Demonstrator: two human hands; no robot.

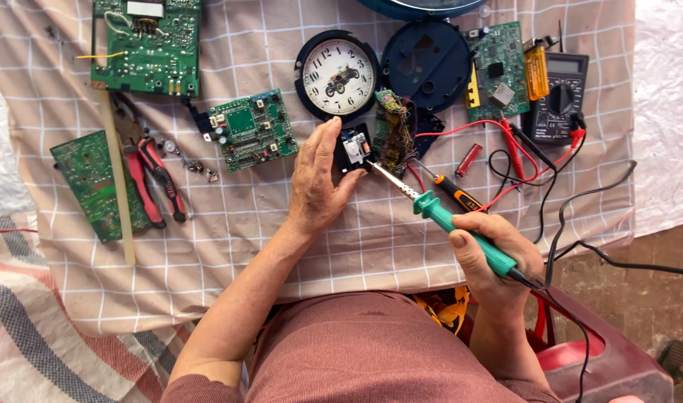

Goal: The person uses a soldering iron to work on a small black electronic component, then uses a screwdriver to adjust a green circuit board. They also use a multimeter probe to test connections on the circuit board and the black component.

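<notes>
Green-handled soldering iron (461, 227) sits clamped in the right hand (498, 261), its tip at a small black clock mechanism (354, 151) pinched by the left hand (317, 183) mid-cloth; bare checked tablecloth (229, 224) lies toward the near edge.

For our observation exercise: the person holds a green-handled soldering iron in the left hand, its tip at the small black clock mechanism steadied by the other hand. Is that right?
Not quite. The head view shows the green-handled soldering iron in the right hand; the left hand steadies the small black clock mechanism. The rest stands.
</notes>
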